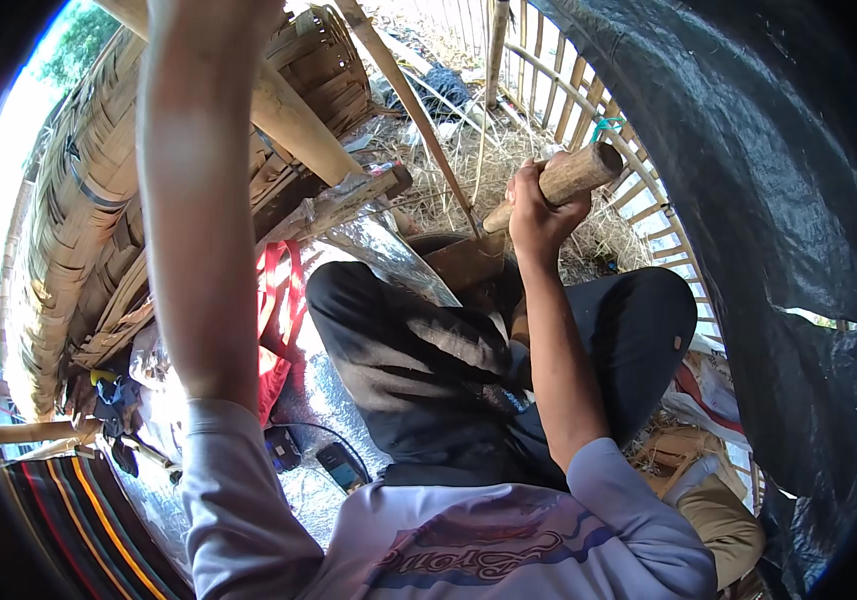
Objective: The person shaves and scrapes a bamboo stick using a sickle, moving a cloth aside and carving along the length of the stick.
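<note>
My right hand (547,222) is wrapped round a thick, round wooden handle (582,173), its broad butt end pointing up and to the right. The handle narrows toward a flat brown piece (465,262), perhaps a blade, above a dark round thing (434,242) in front of my crossed legs. A long thin bamboo stick (411,105) slants down to meet this flat piece. My left forearm (199,200) is raised across the left side and runs out past the top edge, so the left hand is cut off.
A woven bamboo basket (79,230) and a bamboo pole (299,125) stand at the left. Dry straw (429,185) covers the ground ahead, bounded by a slatted bamboo fence (574,85). Black plastic sheeting (749,150) hangs right. A phone (341,466) and red cloth (274,375) lie beside my left leg.
</note>
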`<state>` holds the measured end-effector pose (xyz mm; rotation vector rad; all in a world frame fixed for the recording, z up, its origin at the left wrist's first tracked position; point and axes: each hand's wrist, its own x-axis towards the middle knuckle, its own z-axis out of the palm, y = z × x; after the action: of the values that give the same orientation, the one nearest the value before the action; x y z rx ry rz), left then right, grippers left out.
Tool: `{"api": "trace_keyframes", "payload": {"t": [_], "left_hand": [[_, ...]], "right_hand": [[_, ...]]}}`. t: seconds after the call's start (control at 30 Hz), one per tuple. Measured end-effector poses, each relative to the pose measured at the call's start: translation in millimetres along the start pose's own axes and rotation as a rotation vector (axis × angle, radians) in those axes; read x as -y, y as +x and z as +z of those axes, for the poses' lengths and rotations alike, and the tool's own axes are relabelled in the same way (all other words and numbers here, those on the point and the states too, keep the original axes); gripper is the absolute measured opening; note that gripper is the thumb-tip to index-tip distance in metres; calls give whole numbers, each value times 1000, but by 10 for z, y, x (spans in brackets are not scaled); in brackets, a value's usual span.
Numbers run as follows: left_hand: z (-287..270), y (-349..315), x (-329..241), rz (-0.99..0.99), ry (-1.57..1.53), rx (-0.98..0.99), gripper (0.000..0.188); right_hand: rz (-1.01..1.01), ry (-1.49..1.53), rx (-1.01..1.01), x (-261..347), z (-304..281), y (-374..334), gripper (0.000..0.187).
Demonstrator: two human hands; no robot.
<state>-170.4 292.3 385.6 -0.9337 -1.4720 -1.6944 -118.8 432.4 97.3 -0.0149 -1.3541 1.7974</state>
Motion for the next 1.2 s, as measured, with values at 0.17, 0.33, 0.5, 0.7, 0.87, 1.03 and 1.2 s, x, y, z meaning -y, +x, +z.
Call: {"api": "trace_keyframes", "payload": {"t": [0.17,0.33,0.5,0.7,0.87,1.03,1.2], "left_hand": [[-31,-800,247,-341,-255,-33,50],[-69,-1437,512,-551,-336,-236,54],[-44,-1584,586,-573,-372,-195,58],[36,-1614,562,-517,-290,-260,61],[107,-1590,573,-464,-237,-327,60],[-44,-1656,663,-500,-166,-437,58],[-14,-1627,682,-461,-156,-391,59]], "right_hand": [[111,64,11,121,11,-1,22],[149,138,-17,176,36,-26,23],[63,81,-4,51,-27,-44,23],[-27,160,31,633,247,41,24],[-27,241,-38,155,184,-294,26],[37,68,15,306,176,-87,29],[-123,130,-15,581,303,78,26]]}}
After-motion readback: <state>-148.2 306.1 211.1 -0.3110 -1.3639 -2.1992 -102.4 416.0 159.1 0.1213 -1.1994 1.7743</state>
